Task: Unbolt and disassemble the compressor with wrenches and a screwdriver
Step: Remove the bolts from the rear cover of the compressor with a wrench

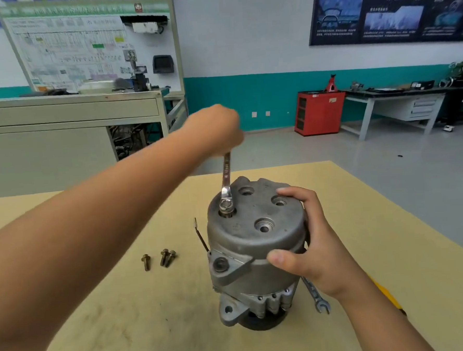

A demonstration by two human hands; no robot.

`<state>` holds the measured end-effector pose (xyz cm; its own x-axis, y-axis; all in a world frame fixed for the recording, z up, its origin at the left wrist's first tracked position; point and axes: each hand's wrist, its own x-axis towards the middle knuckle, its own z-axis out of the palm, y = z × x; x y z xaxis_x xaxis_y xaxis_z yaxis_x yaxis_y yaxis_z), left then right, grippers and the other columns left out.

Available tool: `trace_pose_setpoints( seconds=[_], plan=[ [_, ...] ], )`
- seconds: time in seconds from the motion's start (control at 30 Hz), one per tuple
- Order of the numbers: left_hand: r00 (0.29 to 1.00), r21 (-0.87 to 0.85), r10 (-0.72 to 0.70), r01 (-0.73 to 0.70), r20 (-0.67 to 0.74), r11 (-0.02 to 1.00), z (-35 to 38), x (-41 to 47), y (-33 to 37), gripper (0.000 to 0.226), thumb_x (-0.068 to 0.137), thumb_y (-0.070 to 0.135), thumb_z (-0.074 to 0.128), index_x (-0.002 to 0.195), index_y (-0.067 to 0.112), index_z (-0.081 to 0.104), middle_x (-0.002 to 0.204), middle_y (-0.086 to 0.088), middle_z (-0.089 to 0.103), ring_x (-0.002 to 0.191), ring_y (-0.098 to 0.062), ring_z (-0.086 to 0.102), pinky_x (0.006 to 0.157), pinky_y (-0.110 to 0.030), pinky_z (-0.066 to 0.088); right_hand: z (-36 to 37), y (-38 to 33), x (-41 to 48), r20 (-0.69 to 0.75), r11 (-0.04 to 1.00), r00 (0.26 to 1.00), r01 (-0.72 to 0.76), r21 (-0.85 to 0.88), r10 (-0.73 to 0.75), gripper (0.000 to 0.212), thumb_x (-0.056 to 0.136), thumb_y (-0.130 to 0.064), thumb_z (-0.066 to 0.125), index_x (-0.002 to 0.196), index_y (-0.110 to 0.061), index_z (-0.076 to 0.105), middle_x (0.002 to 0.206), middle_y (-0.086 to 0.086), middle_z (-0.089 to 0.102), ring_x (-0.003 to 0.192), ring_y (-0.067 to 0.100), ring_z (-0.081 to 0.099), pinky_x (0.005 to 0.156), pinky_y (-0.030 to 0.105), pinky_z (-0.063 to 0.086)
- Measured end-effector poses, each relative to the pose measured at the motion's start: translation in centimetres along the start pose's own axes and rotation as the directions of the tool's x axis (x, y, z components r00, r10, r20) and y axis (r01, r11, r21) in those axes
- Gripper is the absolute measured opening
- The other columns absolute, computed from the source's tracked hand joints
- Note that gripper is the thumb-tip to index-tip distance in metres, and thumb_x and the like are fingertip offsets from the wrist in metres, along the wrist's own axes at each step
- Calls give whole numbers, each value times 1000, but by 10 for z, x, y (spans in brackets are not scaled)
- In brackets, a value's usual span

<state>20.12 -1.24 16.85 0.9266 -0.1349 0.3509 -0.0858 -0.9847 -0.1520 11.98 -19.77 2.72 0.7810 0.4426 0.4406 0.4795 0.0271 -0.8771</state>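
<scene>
Compressor (256, 244) stands upright mid-table (103, 318), pulley end down. My left arm reaches across from the lower left. Left hand (214, 130) is raised above the housing, fist clenched round the top of the ring wrench (226, 178). The wrench stands steep, ring end seated in the left recess of the top cover. Right hand (307, 241) wraps the housing's right side, thumb in front, fingertips over the top edge. Three loose bolts (159, 258) lie to its left. A second wrench (317, 297) lies under my right wrist.

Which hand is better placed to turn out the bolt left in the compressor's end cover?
Left. The left hand grips the wrench, whose ring end sits over that bolt. The right hand wraps the side of the compressor, bracing it, and holds no tool.
</scene>
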Motion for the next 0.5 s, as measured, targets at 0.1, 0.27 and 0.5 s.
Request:
trace_pose_setpoints(
  seconds=[0.1,0.27,0.5],
  plan=[
    [999,-33,-37,38,37,999,0,-27,-40,46,101,33,37,61,11,46,57,-4,44,49,-14,41,47,-27,32,-3,2,-4,-31,1000,999,10,21,-9,79,51,-41,81,119,-50,41,131,-13,48,113,6,58,81,18,51],
    [991,-60,-69,76,111,995,-17,-106,-68,58,85,65,29,56,20,53,40,1,48,38,-7,45,43,-20,27,-5,2,-4,-65,998,998,-1,60,5,87,40,-57,87,116,-49,44,117,-23,56,111,6,59,81,19,50],
    [980,196,3,-44,201,980,-44,-194,-28,97,48,91,-20,73,32,52,54,8,48,50,-5,43,48,-24,40,-3,4,-5,-97,998,995,20,59,-14,74,48,-40,79,113,-52,46,115,-24,57,112,8,59,81,17,50]
  ],
)
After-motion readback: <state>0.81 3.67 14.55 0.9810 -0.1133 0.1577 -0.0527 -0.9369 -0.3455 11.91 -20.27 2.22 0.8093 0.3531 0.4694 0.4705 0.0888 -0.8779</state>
